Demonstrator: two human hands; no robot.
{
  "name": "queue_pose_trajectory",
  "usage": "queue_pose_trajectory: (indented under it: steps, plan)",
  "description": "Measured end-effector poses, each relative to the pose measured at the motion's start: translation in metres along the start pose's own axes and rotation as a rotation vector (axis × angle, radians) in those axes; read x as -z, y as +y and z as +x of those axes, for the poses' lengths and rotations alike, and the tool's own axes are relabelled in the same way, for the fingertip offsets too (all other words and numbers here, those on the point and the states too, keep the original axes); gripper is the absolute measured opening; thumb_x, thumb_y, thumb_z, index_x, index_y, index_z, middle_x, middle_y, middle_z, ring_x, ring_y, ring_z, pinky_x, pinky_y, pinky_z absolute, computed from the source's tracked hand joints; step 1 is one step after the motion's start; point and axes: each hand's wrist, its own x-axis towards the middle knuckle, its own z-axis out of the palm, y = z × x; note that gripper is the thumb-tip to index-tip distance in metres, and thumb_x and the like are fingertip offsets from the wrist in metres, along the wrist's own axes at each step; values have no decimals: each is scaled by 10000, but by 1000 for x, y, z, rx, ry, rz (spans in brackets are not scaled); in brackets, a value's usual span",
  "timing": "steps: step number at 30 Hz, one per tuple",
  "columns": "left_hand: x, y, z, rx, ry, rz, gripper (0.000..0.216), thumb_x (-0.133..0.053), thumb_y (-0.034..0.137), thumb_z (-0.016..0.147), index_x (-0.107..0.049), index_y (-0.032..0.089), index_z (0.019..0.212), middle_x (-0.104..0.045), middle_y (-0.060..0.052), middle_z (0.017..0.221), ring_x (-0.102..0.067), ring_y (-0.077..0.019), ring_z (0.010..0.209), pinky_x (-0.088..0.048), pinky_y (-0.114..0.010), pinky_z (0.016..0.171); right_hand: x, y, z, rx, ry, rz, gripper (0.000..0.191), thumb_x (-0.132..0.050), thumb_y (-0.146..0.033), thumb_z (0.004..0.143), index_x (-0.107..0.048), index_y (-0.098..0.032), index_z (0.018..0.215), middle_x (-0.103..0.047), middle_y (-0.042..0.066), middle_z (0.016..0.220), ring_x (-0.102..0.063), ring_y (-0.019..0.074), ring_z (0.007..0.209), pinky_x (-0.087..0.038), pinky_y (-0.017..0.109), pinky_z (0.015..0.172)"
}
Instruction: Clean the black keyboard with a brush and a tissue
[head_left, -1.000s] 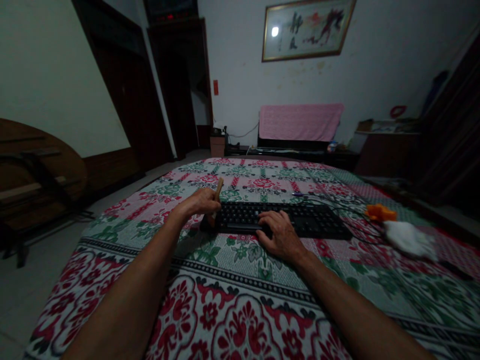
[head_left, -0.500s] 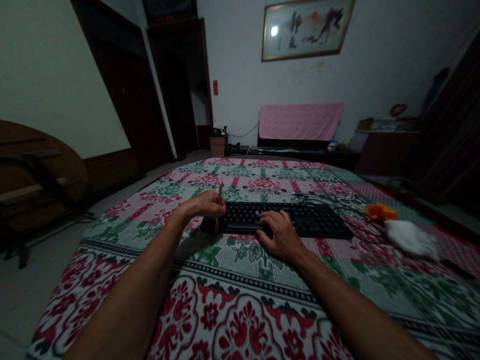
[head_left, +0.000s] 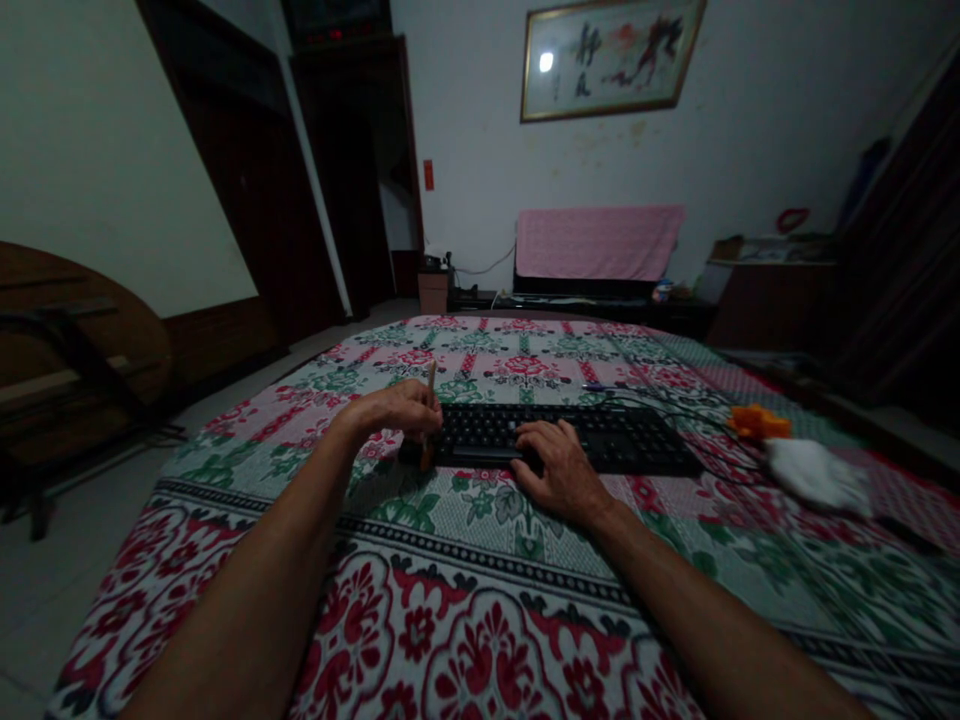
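A black keyboard (head_left: pixel 600 438) lies across a floral cloth on the table (head_left: pixel 450 580). My left hand (head_left: pixel 394 408) is closed around a thin wooden-handled brush (head_left: pixel 430 412), held nearly upright with its lower end at the keyboard's left end. My right hand (head_left: pixel 559 468) rests palm down on the keyboard's front edge near its middle, fingers curled over the keys. The brush's tip is hard to make out in the dim light.
A black cable (head_left: pixel 675 405) runs from the keyboard toward the right. An orange object (head_left: pixel 759 422) and a white cloth (head_left: pixel 814 476) lie on the table's right side. A pink-covered unit (head_left: pixel 598 243) stands by the far wall, dark doors (head_left: pixel 345 170) to the left.
The brush in my left hand has tipped from a slant to nearly upright and shifted slightly along the keyboard's left end. My right hand has stayed in place.
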Motion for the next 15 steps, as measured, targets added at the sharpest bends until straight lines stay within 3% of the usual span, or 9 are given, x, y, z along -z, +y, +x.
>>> queue_pose_trajectory:
  steps: [6,9,15]
  plan:
    - [-3,7,3,-95,157,-144,127,-571,261,613,-566,145,664,-539,23,548,-506,-105,532,-390,-224,532,-1,0,0,-2,-2,2,127,-604,-244,754,-549,-204,862,-629,86,1057,-548,239,1029,-250,490,997]
    - [-10,-1,14,-138,147,-138,135,-570,235,601,-583,145,701,-533,34,570,-480,-91,530,-360,-211,513,-1,0,0,0,-1,4,126,-603,-243,755,-548,-205,861,-629,86,1059,-546,240,1035,-254,489,995]
    - [-14,-11,21,-81,73,-100,124,-568,237,593,-586,149,679,-541,26,527,-481,-100,507,-360,-216,502,0,-1,0,-4,-8,7,136,-611,-236,749,-546,-202,864,-628,83,1059,-548,237,1035,-254,487,997]
